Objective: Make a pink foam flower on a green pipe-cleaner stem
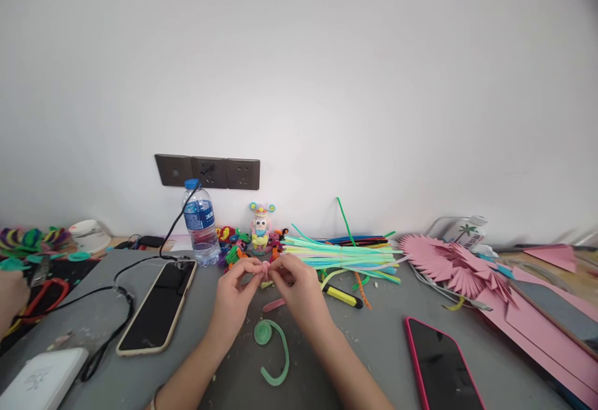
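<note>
My left hand (238, 285) and my right hand (295, 280) meet at the middle of the desk, fingertips pinched together on a small pink fuzzy piece (266, 268). Most of that piece is hidden by the fingers. Just below them lies a green pipe cleaner (263, 333), coiled into a flat spiral at one end with a loose curved tail. A pink strip (273, 305) rests between the hands on the desk. Behind the hands stands a small colourful figure (260, 229) with round eyes and a hat.
Pipe cleaners (341, 254) lie behind my right hand, near a yellow cutter (343, 295). A bottle (200, 223), phone (159, 307) and black cable are left. Another phone (443, 366) and folded pink paper (458, 270) lie right. Another person's hand (12, 298) shows far left.
</note>
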Available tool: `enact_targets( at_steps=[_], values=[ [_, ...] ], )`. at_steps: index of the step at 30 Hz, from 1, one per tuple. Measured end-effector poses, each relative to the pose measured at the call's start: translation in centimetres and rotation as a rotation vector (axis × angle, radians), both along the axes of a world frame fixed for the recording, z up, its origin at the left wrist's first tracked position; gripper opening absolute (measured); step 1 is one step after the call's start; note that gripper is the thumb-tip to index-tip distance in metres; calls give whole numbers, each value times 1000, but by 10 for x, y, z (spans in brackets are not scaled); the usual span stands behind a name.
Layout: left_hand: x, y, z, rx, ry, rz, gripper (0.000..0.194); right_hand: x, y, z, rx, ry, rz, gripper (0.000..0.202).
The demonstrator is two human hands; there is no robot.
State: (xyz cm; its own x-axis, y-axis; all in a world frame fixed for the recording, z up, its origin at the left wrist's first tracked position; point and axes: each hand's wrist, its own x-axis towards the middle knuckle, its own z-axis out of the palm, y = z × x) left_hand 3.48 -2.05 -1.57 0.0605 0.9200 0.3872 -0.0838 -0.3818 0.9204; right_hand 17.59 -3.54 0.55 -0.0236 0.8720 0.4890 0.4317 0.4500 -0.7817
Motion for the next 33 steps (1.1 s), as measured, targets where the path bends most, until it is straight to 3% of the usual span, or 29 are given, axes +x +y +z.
enact_targets(
  at_steps=[7, 16, 33],
  values=[
    [0, 0, 3, -26, -10, 18, 14, 3, 1, 4, -46, 132, 63, 13],
    [-4, 0, 8, -241, -112, -55, 23, -1, 1, 3, -104, 259, 71, 7],
    [-5, 0, 6, -228, -100, -48, 22, 0, -2, 7, 69, 90, 32, 20]
  ],
)
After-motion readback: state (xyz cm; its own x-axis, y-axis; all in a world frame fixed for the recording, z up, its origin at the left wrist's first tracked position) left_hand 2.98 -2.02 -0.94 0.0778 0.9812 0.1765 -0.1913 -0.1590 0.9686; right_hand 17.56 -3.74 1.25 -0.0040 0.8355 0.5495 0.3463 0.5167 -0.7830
